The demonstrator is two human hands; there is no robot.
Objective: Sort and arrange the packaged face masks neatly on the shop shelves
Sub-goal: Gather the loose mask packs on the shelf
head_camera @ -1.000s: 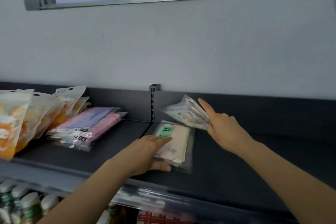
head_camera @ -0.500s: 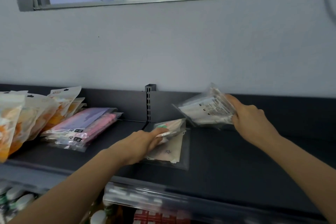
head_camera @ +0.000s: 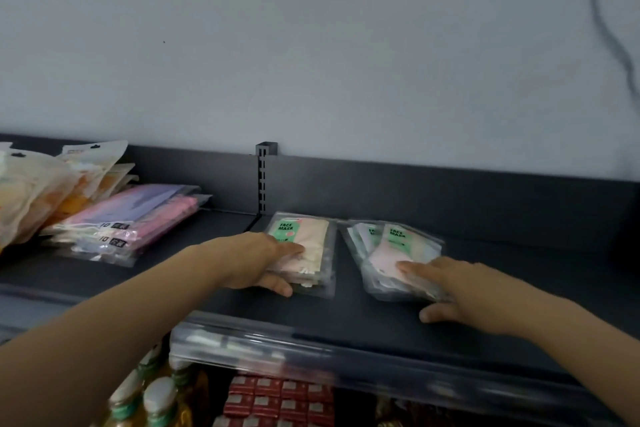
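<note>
Two small stacks of clear-packaged face masks with green labels lie side by side on the dark top shelf (head_camera: 381, 319). The left stack (head_camera: 311, 236) is beige. My left hand (head_camera: 263, 262) rests on its near end, fingers flat on top and thumb at the front edge. The right stack (head_camera: 391, 246) holds pink and pale packs, slightly fanned. My right hand (head_camera: 460, 291) presses on its near right corner with straight fingers, thumb on the shelf.
Flat purple and pink mask packs (head_camera: 138, 218) lie left of the shelf upright (head_camera: 263, 180). Orange and cream pouches (head_camera: 52, 191) lean at the far left. Bottles (head_camera: 156, 399) and red boxes (head_camera: 277, 399) fill the shelf below. A wall rises behind.
My right hand has brought down the bundle it held in the air and laid it on the shelf right of the beige stack. My left hand has flattened the beige packs.
</note>
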